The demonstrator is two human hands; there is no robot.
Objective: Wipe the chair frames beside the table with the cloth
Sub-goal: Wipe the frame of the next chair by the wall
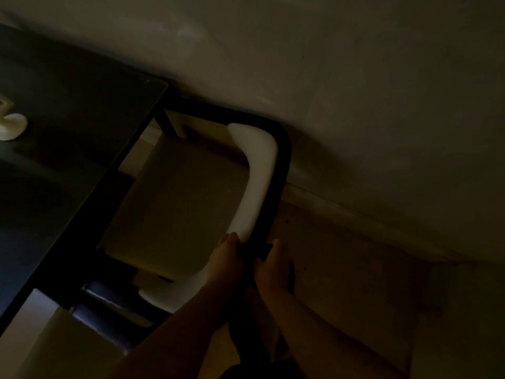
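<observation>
Beside the black chair frame (284, 160), to its left, the dark glass tabletop (68, 127) carries a pale rounded object (12, 128) near its far-left edge; what it is cannot be told in the dim light. No container shows in the view, so no contents can be reported.

Just inside the frame's curved tube runs the white backrest pad (257, 173), with the pale seat (175, 198) further left, tucked partly under the tabletop.

At the lower straight run of the frame, the left hand (225, 265) is clamped on the pad end and tube. Directly right of it, the right hand (272, 269) is closed around the tube. A dark fold (263, 250) under the right fingers is probably the cloth; the light is too poor to confirm this.

Hazards, judged from this position:
- Low light may leave dirt on the frame unseen, so sections get missed.
- Hard rubbing on the tube could push the chair into the glass tabletop edge.
- A loose cloth could slip off the round tube toward the floor (355, 296), right of the frame.
</observation>
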